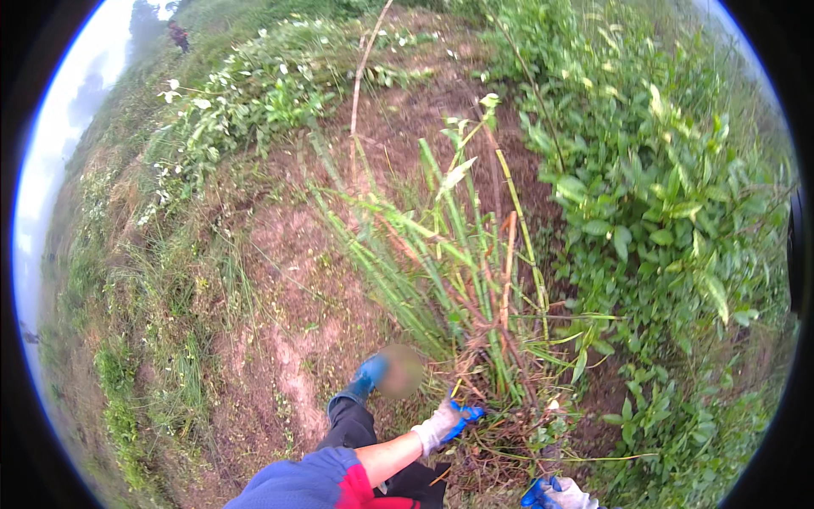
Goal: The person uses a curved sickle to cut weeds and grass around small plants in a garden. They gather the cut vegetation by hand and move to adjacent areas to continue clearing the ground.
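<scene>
A clump of cut green stalks (439,254) rises in front of me, with several brown woody stems among them. Dry stems and roots tangle around its base (483,369). At the left of that base is my left hand (450,422), in a white glove with blue-coated fingers; whether the fingers grip any stem cannot be made out. My right hand (557,492), gloved the same way, shows at the bottom edge beside the tangled litter (515,439). Its fingers are curled, and anything held in them is hidden.
Dense leafy bushes (661,235) line the right side. Cut leafy branches (261,95) lie at the upper left. Bare reddish soil (292,369) slopes at the left, near my blue boot (365,378). A person (179,36) stands far off at the upper left.
</scene>
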The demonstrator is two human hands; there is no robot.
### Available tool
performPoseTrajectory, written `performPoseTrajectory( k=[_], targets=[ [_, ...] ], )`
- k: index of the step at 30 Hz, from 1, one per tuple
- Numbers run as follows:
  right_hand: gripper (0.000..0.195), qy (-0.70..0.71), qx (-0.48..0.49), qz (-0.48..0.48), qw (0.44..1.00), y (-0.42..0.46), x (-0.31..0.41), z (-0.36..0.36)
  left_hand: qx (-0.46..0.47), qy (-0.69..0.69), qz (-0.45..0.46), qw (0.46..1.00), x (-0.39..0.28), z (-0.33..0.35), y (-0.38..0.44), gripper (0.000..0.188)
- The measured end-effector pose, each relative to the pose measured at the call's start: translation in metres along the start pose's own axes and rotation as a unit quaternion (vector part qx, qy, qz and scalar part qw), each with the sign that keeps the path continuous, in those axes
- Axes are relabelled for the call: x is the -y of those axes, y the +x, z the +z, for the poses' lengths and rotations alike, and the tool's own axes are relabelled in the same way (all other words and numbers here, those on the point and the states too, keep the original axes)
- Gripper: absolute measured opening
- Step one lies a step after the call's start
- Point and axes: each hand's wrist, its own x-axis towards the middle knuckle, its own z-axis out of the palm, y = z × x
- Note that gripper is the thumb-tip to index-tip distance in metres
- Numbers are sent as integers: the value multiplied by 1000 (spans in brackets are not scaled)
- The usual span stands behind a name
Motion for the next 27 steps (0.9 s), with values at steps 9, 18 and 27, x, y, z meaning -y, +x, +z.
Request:
performPoseTrajectory(
  k=[9, 18, 27],
  targets=[
    [26, 29, 173, 26, 984, 16, 117, 49, -150, 167, 187, 956, -103, -113, -12, 28],
    [34, -481, 11, -405, 778, 7, 349, 272, -320, -241, 404, 822, -346, -342, -64, 57],
    [23, -125, 53, -650, 748, 24, 390, 238, -648, 400, 0, 648, -260, -481, -111, 99]
  ],
)
